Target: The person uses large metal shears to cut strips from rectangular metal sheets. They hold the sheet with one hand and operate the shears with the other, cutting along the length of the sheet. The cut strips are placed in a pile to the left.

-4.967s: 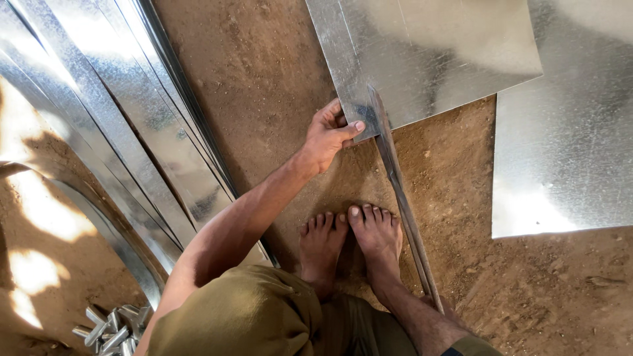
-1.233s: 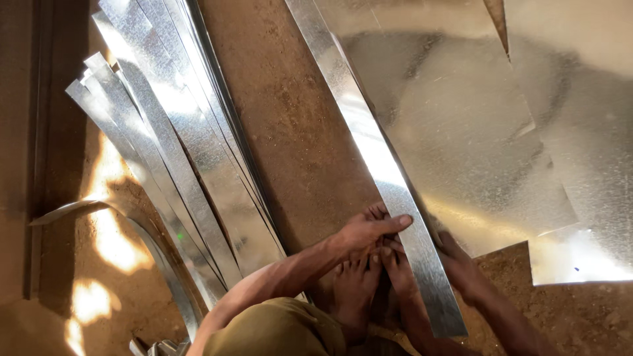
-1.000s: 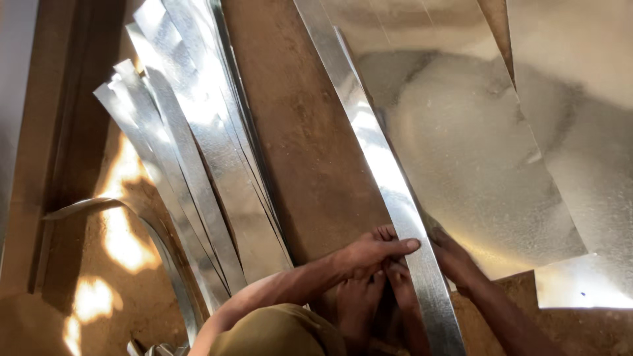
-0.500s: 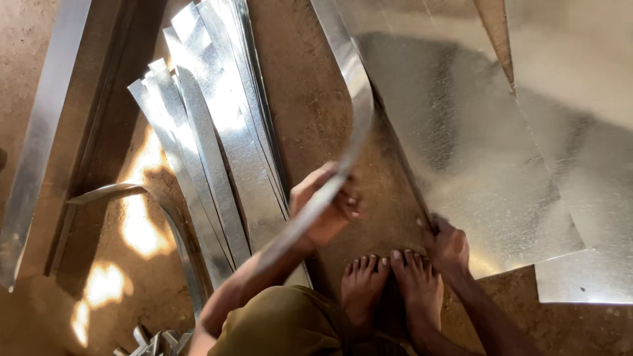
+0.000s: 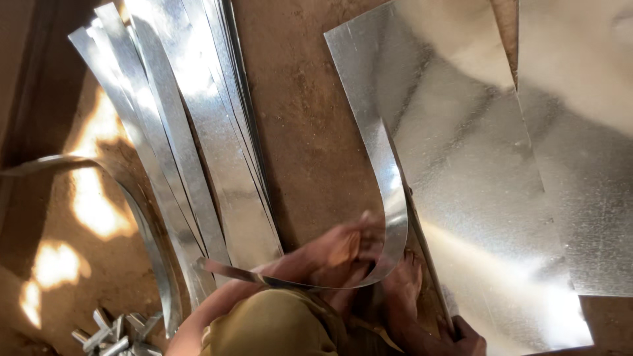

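My left hand [image 5: 343, 247] is closed on a long narrow metal strip [image 5: 389, 171]. The strip bends in a wide curve, from the left edge of the big shiny metal sheet [image 5: 475, 171] down past my hand and back left over my knee. The hand is blurred. My right hand [image 5: 465, 333] sits low at the sheet's near edge, fingers curled by the end of a thin dark bar [image 5: 428, 264] lying along that edge. Its grip is hidden. My bare feet [image 5: 402, 287] stand between the two hands.
A pile of cut metal strips [image 5: 198, 132] lies fanned out on the dirt floor to the left, with one bowed strip [image 5: 142, 217] beside it. Small metal offcuts [image 5: 112, 329] lie at bottom left. A second sheet [image 5: 580, 165] lies to the right.
The strip lay flat along the sheet's edge with both hands at its near end. My left hand has since lifted its end and swung it left, bending it. My right hand dropped lower.
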